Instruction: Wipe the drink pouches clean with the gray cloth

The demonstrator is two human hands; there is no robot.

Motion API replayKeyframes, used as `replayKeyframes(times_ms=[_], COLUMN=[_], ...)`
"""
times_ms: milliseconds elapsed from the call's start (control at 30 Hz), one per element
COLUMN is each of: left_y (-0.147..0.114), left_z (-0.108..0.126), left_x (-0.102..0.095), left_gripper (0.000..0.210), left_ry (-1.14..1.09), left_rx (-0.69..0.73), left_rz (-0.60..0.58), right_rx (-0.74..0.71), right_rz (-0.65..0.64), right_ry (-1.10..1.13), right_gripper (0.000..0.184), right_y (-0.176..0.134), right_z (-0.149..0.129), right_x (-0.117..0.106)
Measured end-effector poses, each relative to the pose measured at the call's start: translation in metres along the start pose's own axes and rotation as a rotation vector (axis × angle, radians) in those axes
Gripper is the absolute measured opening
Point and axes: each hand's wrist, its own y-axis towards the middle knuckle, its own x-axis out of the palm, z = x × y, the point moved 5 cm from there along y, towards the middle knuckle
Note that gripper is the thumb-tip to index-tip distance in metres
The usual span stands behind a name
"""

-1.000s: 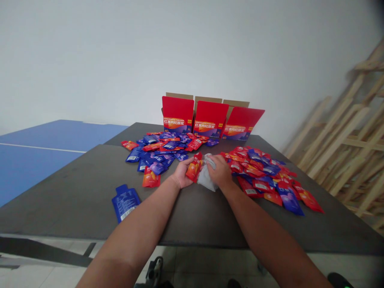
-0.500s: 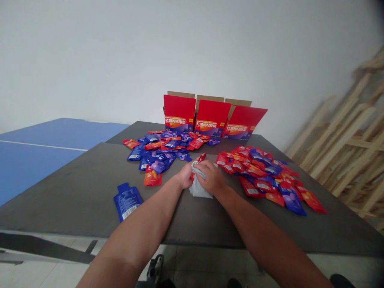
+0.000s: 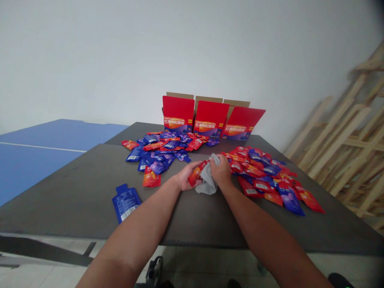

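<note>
My left hand [image 3: 189, 176] is closed around a red pouch [image 3: 197, 173] with an orange print, held just above the table near its middle. A grey cloth [image 3: 207, 180] is bunched in my right hand [image 3: 221, 171], whose fingers grip its upper part. The cloth hangs down against the right side of the pouch and hides part of it. To the left lies a pile of red and blue pouches [image 3: 163, 150]. Beyond my right hand spreads another mixed pile of pouches [image 3: 264, 172]. A single blue pouch [image 3: 126, 202] lies apart, near my left forearm.
Three red boxes with raised flaps, a left box [image 3: 179, 114], a middle box [image 3: 211, 118] and a right box [image 3: 243, 122], stand at the back of the dark table [image 3: 75, 200]. A blue table [image 3: 45, 152] adjoins at left. Wooden frames [image 3: 345, 140] lean at right.
My right hand has moved a little right and up with the cloth, off the front of the pouch. More of the red pouch in my left hand now shows, turned with its print visible.
</note>
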Motion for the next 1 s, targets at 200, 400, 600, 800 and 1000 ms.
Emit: replayKeyframes(times_ms=[200,400,600,800,1000], left_y=[0.002,0.007,0.007,0.006,0.005], left_z=[0.019,0.035,0.036,0.039,0.036], left_x=[-0.014,-0.034,-0.034,-0.034,-0.017], left_gripper=[0.026,0.021,0.018,0.028,0.021], left_ry=[-0.281,-0.375,-0.381,-0.349,-0.134], left_rx=[0.177,0.489,0.496,0.557,0.655], left_rz=[0.023,0.275,0.22,0.226,0.191], right_rx=[0.003,-0.082,-0.365,-0.582,-0.613], right_rz=[0.022,0.016,-0.173,-0.376,-0.562], right_ry=[0.017,0.055,0.135,0.097,-0.033], right_gripper=[0.017,0.016,0.017,0.02,0.02], right_y=[0.0,-0.003,-0.013,-0.023,-0.024], right_z=[0.006,-0.006,-0.033,-0.043,-0.039], right_x=[0.0,-0.002,-0.004,-0.006,0.0])
